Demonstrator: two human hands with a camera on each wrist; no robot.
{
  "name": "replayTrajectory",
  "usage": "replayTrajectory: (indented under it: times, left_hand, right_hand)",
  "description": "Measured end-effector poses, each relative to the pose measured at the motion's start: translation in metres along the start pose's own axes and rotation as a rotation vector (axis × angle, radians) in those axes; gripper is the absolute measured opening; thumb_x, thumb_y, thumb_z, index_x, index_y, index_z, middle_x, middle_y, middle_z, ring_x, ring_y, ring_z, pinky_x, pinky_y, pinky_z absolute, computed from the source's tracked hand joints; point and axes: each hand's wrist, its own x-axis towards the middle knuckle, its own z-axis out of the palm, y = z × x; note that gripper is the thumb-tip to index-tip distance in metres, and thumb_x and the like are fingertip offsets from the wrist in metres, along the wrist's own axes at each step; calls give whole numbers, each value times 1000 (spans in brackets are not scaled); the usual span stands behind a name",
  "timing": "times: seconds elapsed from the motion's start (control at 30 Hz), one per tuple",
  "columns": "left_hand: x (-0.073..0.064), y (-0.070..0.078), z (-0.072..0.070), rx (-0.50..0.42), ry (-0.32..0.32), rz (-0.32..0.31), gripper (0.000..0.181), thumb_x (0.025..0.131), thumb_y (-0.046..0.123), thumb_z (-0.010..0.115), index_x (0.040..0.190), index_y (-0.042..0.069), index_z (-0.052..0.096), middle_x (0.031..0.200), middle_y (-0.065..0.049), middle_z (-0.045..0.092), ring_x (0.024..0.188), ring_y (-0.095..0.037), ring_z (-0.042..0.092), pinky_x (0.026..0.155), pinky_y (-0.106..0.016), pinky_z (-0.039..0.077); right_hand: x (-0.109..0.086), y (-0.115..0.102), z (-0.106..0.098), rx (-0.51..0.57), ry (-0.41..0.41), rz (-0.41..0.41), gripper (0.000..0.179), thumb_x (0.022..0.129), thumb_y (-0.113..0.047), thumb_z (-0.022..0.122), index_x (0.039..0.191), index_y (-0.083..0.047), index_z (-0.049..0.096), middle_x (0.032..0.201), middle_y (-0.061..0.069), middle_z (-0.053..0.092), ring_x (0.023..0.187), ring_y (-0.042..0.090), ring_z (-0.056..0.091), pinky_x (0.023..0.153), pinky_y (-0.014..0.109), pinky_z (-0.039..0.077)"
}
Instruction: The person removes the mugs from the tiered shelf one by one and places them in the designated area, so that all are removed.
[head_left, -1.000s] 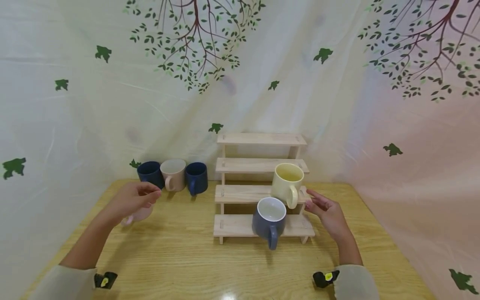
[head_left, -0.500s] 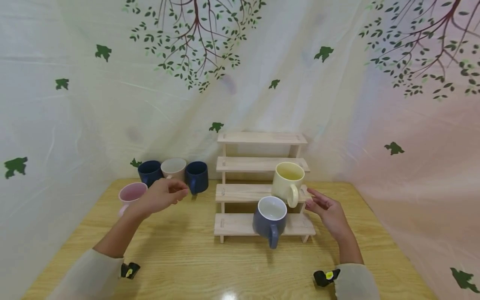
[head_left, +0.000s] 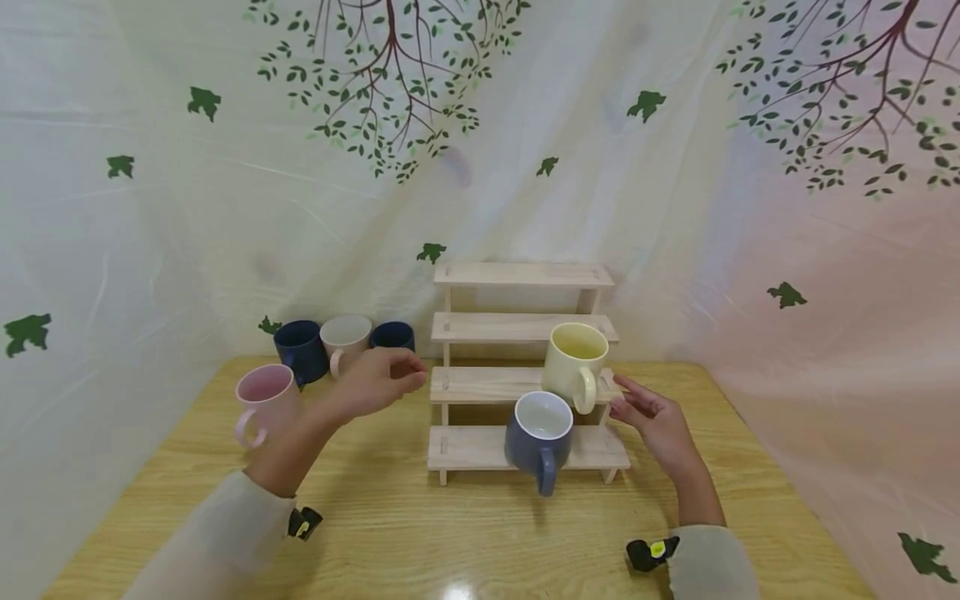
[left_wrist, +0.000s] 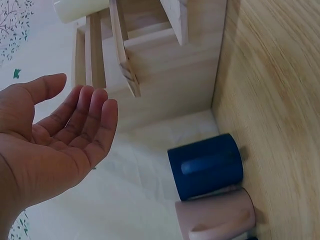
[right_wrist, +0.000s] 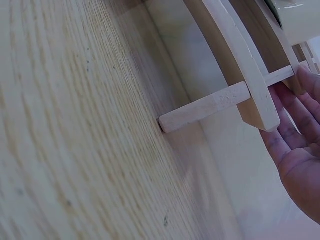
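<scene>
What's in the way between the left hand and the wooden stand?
Nothing visible. The left hand is just left of the stand, with an open gap in the left wrist view. The nearest blue mug is off to one side there, not between them.

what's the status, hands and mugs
Left hand empty, rightmost navy mug partly behind it. Right hand holds right end of wooden rack. Yellow mug, blue-gray mug taking up room on it.
</scene>
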Motion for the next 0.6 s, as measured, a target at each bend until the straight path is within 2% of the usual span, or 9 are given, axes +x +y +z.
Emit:
replayTrajectory:
  times: [0.27,0.5,0.6]
  left_hand:
    - [14,21,16,-40,-44,30,24,101,24,67,115,6,74,100,-1,72,88,-17,66,74,-33,56]
    - [24,40,32,-54,-41,82,22,100,24,69,113,7,75,102,0,71,88,-15,65,79,-33,56]
    - [29,48,38,-77,-42,91,20,100,23,69,112,8,75,102,-1,71,89,-15,64,78,-32,56]
  right_hand:
    - [-1,-2,-1,-24,-1,20,58,100,-36,66,151,-13,51,124,19,67,109,28,71,93,29,56]
    - [-3,-3,-1,-33,-1,23,58,101,-36,65,152,-13,51,125,20,67,105,21,73,91,24,56]
    - [-3,-3,-1,-43,1,26,57,101,-37,65,151,-14,51,125,21,67,103,17,73,92,26,56]
